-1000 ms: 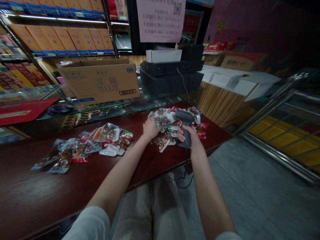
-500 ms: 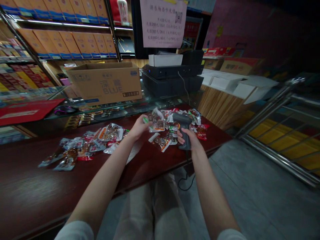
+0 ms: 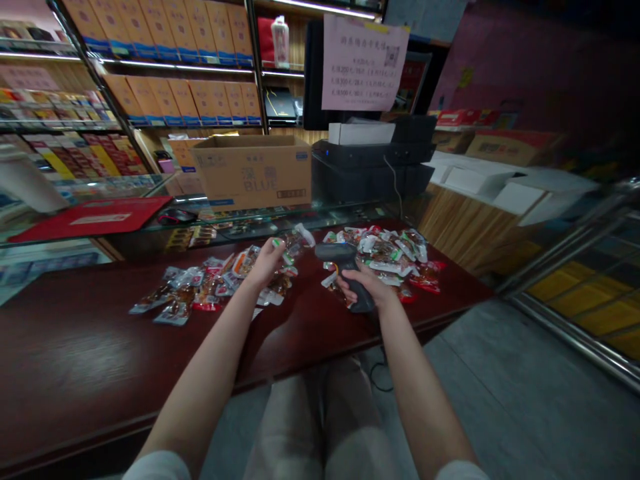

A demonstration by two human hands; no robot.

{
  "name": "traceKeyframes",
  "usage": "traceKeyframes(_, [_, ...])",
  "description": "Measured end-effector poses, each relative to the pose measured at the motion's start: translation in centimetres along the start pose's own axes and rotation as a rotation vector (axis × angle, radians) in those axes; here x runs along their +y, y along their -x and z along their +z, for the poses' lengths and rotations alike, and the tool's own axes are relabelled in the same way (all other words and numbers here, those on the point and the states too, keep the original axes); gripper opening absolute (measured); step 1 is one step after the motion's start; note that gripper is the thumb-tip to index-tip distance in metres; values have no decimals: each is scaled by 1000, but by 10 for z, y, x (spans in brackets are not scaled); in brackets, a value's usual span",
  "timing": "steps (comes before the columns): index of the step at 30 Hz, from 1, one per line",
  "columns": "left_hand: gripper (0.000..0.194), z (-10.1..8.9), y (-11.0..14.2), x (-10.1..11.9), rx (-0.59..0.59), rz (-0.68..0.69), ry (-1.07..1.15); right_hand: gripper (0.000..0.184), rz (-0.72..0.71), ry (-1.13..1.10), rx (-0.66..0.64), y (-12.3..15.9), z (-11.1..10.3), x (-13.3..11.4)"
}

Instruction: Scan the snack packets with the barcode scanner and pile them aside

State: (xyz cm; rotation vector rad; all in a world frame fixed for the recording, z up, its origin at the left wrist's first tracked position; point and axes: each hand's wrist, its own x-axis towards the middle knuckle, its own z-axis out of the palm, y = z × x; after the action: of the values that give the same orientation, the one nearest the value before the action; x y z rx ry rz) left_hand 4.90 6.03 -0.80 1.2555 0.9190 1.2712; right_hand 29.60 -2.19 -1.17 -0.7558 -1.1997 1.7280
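My left hand (image 3: 267,262) is closed on a clear snack packet (image 3: 296,244) with green and white markings, lifted above the dark red table. In my right hand (image 3: 364,283) is a black barcode scanner (image 3: 356,293), gripped by its handle, its head toward the packet. Under and beside my left hand lies a pile of shiny snack packets (image 3: 180,295) that spreads to the left. Another heap of snack packets (image 3: 387,250) sits behind and to the right of the scanner. My left fingertips are partly hidden by the packet and blur.
Behind the table (image 3: 95,360) is a glass counter with a cardboard box (image 3: 255,175), a computer mouse (image 3: 177,216), a red folder (image 3: 95,219) and a black cash register (image 3: 373,170). A metal railing (image 3: 575,313) stands at right. The scanner's cable (image 3: 383,380) hangs below the table edge.
The view has swung left. My left hand has brought the packet from the right heap toward the left pile. The scanner has turned to face the packet, still in my right hand.
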Motion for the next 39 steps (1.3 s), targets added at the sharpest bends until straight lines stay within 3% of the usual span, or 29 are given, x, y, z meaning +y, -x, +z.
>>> traceKeyframes(6, [21,-7,1,5,24,48,-229,27,14,-24,-2,-3,-1,8])
traceKeyframes(18, [16,-3,4,5,76,17,-407,24,2,-9,3,1,-2,14])
traceKeyframes(22, [13,-4,3,6,56,80,-436,25,1,-24,31,4,-2,12])
traceKeyframes(24, [13,-5,4,7,67,134,-570,25,-25,-33,48,6,-1,10])
traceKeyframes(27, [13,-5,10,13,149,147,-956,24,-81,-67,71,9,-1,7])
traceKeyframes(30, [33,-4,21,22,286,132,-1354,24,-145,-135,95,10,-6,5])
traceKeyframes(33, [47,-3,29,30,403,272,-1559,27,-212,-206,120,13,-17,2])
traceKeyframes(35, [50,-1,30,29,330,397,-1585,32,-248,-221,152,16,-27,-1])
traceKeyframes(37, [45,2,30,24,79,460,-1575,34,-269,-210,187,21,-37,-3])
traceKeyframes(39, [37,4,30,17,-185,418,-1574,33,-274,-200,218,26,-46,-4])
